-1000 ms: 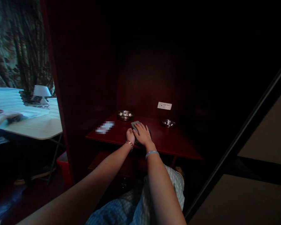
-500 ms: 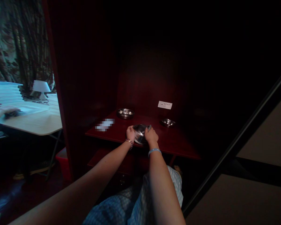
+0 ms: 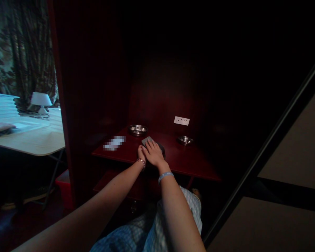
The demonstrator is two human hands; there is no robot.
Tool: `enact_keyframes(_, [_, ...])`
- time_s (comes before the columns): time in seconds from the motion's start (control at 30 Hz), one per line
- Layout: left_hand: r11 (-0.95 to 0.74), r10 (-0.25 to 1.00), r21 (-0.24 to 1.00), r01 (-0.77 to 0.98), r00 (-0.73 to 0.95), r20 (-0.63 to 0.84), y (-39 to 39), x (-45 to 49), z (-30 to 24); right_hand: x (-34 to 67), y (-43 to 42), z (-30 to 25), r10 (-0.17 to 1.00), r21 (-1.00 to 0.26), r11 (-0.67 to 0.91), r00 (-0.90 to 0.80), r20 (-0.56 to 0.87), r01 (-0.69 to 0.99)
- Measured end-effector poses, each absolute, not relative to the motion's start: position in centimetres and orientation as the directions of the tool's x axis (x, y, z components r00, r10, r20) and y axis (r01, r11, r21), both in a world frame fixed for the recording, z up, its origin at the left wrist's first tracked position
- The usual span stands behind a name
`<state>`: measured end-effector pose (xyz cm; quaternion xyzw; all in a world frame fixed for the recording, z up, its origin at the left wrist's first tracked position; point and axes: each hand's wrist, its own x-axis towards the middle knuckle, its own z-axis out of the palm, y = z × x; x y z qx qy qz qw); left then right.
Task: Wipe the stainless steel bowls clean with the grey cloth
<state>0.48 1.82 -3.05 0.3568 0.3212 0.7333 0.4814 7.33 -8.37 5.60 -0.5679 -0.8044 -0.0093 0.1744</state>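
At the front edge of the dark red desk, my left hand is closed on the left side of a shiny metal bowl. Most of that bowl is hidden behind my hands, and only its dark right side shows. My right hand lies across it, fingers stretched out and pressing a grey cloth against the bowl. The cloth's far end sticks out beyond my fingertips. Further back on the desk stand a metal bowl on the left and a smaller metal bowl on the right.
A blurred-out pale item lies at the desk's left. On the back wall is a white socket panel. Left of the partition, a pale table bears a white lamp, and another person's hand rests there. Below is a red bin.
My right hand has slid left across the bowl with the grey cloth, its fingers now flat and beside my left hand. The bowl's shiny inside is now mostly covered. The view has shifted slightly.
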Motion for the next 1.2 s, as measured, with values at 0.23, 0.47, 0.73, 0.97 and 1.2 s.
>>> enact_keyframes(0.23, [-0.293, 0.922, 0.840, -0.456, -0.368, 0.122, 0.9, 1.1, -2.4, 9.0, -8.0, 6.0, 0.901, -0.241, 0.197, -0.078, 0.427, 0.951])
enact_keyframes(0.47, [-0.251, 0.953, 0.767, -0.590, -0.292, 0.088, 0.2, 1.2, -1.6, 9.3, -8.7, 6.8, 0.815, -0.454, -0.130, 0.356, 0.457, 0.881])
enact_keyframes(0.73, [-0.197, 0.953, 0.701, -0.686, -0.301, -0.026, -0.3, 0.8, -1.0, 11.2, -7.0, 6.7, 0.828, -0.781, -0.163, 0.514, 0.224, 0.603])
enact_keyframes(0.97, [-0.195, 0.901, 0.651, -0.733, -0.396, -0.175, 0.0, 0.4, -0.8, 9.8, -7.0, 5.9, 0.821, -0.700, 0.180, 0.286, 0.493, 0.691])
enact_keyframes(1.2, [-0.174, 0.914, 0.613, -0.771, -0.359, -0.192, 0.0, 0.5, -0.8, 8.6, -8.1, 6.0, 0.812, -0.284, 0.328, -0.114, 0.573, 0.901])
